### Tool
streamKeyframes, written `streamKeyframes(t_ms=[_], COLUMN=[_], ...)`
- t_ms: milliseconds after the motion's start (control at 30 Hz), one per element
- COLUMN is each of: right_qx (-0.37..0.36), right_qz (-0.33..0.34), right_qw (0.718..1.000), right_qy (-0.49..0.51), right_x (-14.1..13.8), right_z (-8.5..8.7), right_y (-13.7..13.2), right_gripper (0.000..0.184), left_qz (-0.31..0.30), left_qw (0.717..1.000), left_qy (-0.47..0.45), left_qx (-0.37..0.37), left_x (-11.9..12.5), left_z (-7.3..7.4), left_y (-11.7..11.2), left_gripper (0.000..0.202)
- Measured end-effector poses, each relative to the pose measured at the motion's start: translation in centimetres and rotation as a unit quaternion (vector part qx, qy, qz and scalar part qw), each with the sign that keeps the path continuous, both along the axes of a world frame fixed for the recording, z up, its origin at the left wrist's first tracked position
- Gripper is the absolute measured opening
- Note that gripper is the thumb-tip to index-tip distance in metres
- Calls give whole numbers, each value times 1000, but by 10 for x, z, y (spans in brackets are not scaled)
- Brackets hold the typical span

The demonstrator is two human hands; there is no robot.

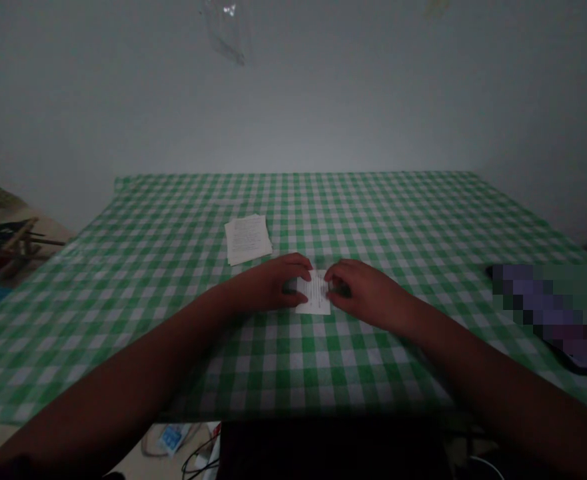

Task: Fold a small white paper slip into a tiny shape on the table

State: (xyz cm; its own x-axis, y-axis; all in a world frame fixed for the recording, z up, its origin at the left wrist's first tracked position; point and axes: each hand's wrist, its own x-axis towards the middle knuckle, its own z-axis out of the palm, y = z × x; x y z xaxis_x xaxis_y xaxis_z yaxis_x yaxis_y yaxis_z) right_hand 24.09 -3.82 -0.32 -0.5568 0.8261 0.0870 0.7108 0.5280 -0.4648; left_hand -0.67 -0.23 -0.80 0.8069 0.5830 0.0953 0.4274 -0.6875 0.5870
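A small white sheet of paper with printed lines [317,297] lies on the checked tablecloth in front of me, between both hands. My left hand [278,283] has its thumb and fingertips on the sheet's left side, with a gap between thumb and index finger. At the right edge, my right hand [358,290] has bent fingers and the thumb closed on the sheet. Beyond my left hand rests a loose stack of similar printed papers [248,240], its sheets slightly fanned.
The green and white checked tablecloth [373,213] covers the table up to a pale wall [323,100]. On the right lies a dark-edged, pixelated object [548,313]. A clear plastic pouch [227,30] hangs on the wall. Cables [198,457] show below the front edge.
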Motion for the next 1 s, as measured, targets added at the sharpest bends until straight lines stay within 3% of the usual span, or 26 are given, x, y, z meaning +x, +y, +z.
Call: streamKeyframes(t_ms=[233,533,700,867,1000], right_qx=[46,52,39,8,34], right_qz=[-33,-60,-50,-46,-42], right_qw=[998,996,994,985,981], right_qy=[-9,46,92,166,187], right_x=[1,-5,-8,-8,-8], right_z=[-12,-21,-17,-10,-8], right_y=[11,18,20,17,15], right_gripper=[36,15,6,8,6], left_qz=[24,22,27,74,115], left_qw=[998,998,999,996,992], left_qy=[-5,8,-8,-6,5], left_qx=[64,61,45,48,48], left_x=[5,7,8,8,10], left_z=[-2,2,0,-7,-5], left_y=[-1,-4,-4,-2,-1], left_gripper=[30,31,39,41,28])
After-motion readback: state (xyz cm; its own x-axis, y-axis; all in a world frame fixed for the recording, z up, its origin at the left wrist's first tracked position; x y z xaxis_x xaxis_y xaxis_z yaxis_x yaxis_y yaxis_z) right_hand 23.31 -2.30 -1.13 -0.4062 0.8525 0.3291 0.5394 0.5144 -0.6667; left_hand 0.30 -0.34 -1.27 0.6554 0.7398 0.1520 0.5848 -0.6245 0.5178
